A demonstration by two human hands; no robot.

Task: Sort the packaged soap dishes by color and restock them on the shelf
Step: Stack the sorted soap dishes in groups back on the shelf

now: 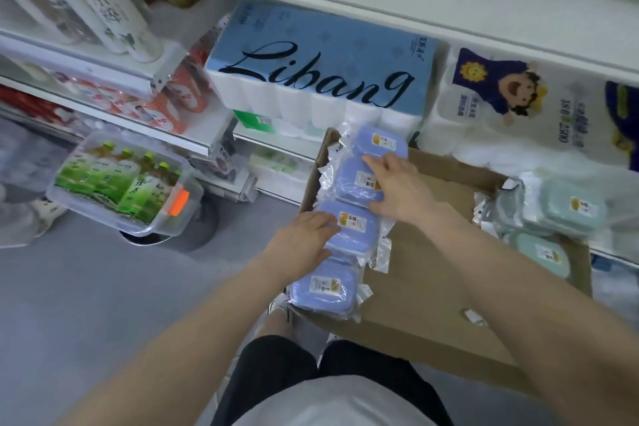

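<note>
Sorting status: largely complete as far as the view shows. A flat brown cardboard sheet (425, 287) lies over the low white shelf edge and carries two colour groups. Along its left edge, four lavender-blue oval soap dishes in clear plastic bags (345, 228) form a row running from near to far. At its far right corner, well apart from that row, pale mint-green bagged soap dishes (560, 214) sit in a loose pile; their exact count cannot be determined. The middle of the cardboard between the two groups is bare. The left hand (304, 239) rests on the third blue dish from the far end, fingers extended and lying flat on the bag, not curled round it. The right hand (397, 183) rests on the second blue dish, fingers spread and slightly bent, thumb against the near side; no firm grip is visible. Judged remaining work: aligning the blue row, then moving both colour groups to their shelf positions. Behind the cardboard stand a blue-and-white multipack of toilet rolls (321, 76) and a white cartoon-printed roll pack (511, 107).
</note>
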